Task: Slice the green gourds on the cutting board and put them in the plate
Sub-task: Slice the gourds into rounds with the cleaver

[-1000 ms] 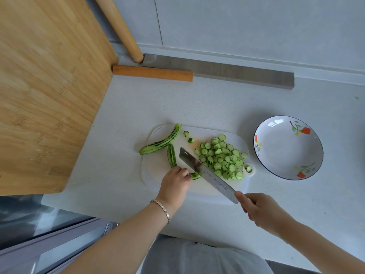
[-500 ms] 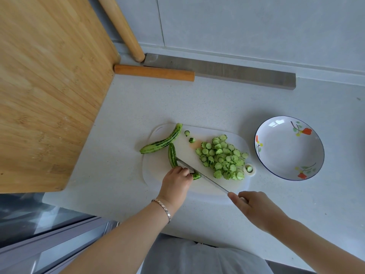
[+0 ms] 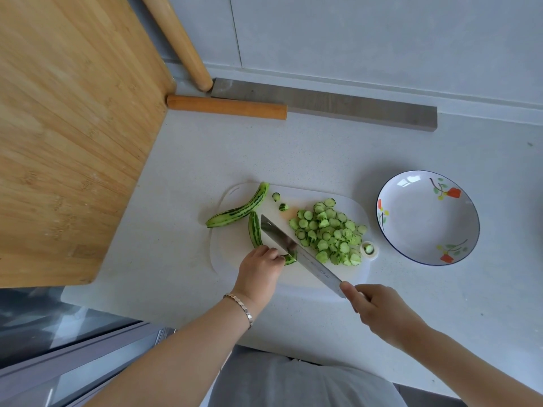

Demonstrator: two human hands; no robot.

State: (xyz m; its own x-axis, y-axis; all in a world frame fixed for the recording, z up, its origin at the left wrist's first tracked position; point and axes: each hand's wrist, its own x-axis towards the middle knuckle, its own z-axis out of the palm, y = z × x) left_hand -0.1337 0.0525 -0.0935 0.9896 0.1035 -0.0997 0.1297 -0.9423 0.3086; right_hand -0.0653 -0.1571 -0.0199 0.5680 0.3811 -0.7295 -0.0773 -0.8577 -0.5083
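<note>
The left hand (image 3: 260, 268) is holding the gourd (image 3: 254, 232), which is lying lengthwise away from it; the right hand (image 3: 379, 309) is gripping the knife (image 3: 293, 249) across its near end.

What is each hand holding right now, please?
Left hand: closed on the gourd, holding it down for cutting.
Right hand: closed on the knife.

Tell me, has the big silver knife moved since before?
Yes. The big silver knife rose off the white plastic cutting board; its flat side shows again.
</note>
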